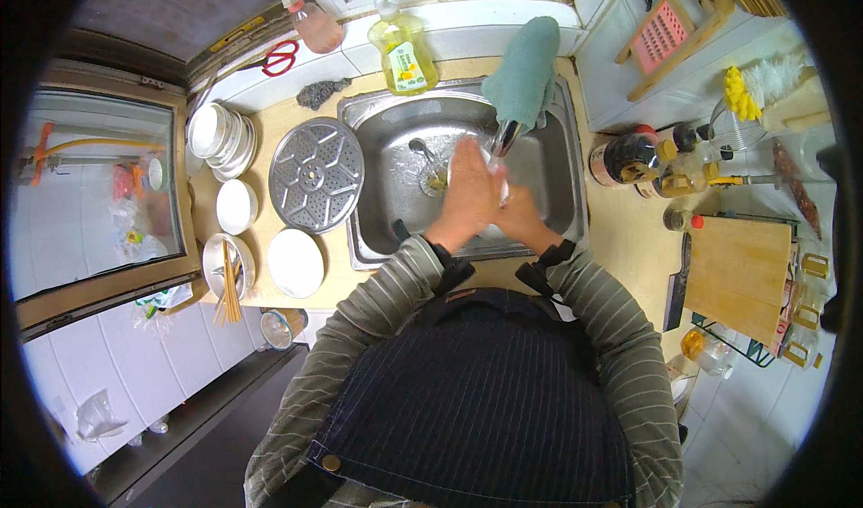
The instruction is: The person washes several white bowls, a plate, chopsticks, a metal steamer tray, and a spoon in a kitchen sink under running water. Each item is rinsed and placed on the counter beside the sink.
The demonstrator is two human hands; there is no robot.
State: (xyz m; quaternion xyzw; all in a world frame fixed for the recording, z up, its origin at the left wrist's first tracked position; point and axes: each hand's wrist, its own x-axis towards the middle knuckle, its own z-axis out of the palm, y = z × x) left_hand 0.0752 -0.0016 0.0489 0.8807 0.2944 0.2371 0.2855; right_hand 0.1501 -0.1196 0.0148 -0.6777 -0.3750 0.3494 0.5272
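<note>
Both hands are over the stainless steel sink [539,204], close under the metal faucet [506,137]. My left hand [468,198] is blurred, its fingers pointing away from me and laid against a small white dish [503,190]. On the other side, my right hand [522,218] grips the same dish, which the hands mostly hide. A green cloth [524,70] is draped over the faucet. Below my hands' left side, the sink drain [433,179] shows some food scraps, with a dark round stopper or spoon-like piece [418,145] beside it.
Left of the sink are a perforated metal steamer plate [317,174], a white plate [295,263], stacked bowls [219,134] and a bowl with chopsticks [229,265]. Dish soap [404,49], a spray bottle [315,26] and red-handled scissors [278,58] stand behind. Sauce bottles [627,157] and a cutting board [738,272] are right.
</note>
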